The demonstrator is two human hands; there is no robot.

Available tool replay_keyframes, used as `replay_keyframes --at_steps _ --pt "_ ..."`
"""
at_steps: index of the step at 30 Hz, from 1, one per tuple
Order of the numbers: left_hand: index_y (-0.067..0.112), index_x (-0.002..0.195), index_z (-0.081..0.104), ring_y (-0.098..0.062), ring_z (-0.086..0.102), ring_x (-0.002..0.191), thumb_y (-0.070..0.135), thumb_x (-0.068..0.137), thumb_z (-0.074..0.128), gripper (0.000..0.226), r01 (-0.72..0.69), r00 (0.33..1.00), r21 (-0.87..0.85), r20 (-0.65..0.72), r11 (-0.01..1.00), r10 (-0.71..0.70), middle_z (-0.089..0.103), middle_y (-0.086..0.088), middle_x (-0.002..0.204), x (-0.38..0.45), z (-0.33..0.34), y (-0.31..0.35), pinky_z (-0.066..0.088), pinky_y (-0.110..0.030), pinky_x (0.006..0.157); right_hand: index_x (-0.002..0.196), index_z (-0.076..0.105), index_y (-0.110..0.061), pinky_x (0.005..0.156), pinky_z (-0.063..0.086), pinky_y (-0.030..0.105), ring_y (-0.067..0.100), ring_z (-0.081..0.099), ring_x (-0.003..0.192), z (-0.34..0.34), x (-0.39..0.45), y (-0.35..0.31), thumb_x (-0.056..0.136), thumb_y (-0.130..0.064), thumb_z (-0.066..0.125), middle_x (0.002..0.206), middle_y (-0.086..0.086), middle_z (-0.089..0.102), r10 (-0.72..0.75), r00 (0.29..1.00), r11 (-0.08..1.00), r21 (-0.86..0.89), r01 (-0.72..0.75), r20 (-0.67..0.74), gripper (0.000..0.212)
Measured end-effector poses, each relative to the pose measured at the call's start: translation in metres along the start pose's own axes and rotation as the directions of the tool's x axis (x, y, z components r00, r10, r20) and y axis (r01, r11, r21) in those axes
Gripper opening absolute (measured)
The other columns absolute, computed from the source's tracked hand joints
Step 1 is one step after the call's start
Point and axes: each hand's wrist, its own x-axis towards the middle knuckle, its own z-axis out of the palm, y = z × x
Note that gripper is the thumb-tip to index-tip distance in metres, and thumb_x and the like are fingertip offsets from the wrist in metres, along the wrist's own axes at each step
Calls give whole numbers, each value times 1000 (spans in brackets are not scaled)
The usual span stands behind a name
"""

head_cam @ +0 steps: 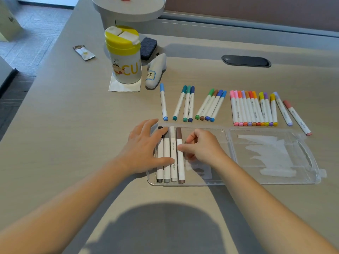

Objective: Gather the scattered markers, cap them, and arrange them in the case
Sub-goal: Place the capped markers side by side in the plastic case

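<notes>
Brown marker [180, 154] pinched by right hand [200, 147], best pressed flush against row steadied by flat left hand [145, 147] in case [275, 181]

Pale wood-grain table [55, 125] with a black oval cable port [245, 60]; grey carpet floor [33, 39] at left

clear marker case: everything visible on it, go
The clear marker case is transparent plastic, lying open and flat on the table, with two hinged halves side by side. The left half holds four capped markers in a row at its left end. The right half looks empty, with white glare and a handle cutout. The left hand rests on the markers; the right hand pinches the brown marker.
</notes>
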Motion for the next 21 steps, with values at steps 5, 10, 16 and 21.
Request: replay_keyframes --at_steps 5,10,16,21 --pt "38 144 7 -23 -4 141 88 46 13 110 -29 999 108 -37 994 34 -6 2 153 10 5 13 3 -40 116 85 51 -17 69 48 24 15 56 78 -24 20 6 85 -18 62 82 -2 54 -55 948 993 79 84 -313 11" --pt "43 144 -1 -26 -11 142 81 68 38 93 -35 999 188 36 982 28 -12 1 155 15 9 15 -5 -45 115 114 54 -9 77 42 22 14 52 100 -43 49 9 89 -12 56 109 4 58 -72 859 997 -7 80 -508 25" --pt "44 143 -5 -27 -14 142 85 67 32 94 -20 1000 189 22 982 16 -14 2 155 18 13 14 -6 -46 115 117 56 -17 97 33 37 23 46 116 -39 80 8 90 -19 54 121 1 59 -87 848 977 -212 -31 -523 27" --pt "47 142 -7 -26 -14 143 86 43 -1 107 -28 999 184 -23 983 32 -13 3 155 18 18 11 -7 -46 115 119 49 -17 95 31 39 26 42 117 -41 87 2 86 -23 59 119 6 55 -7 851 938 -299 -177 -526 35"
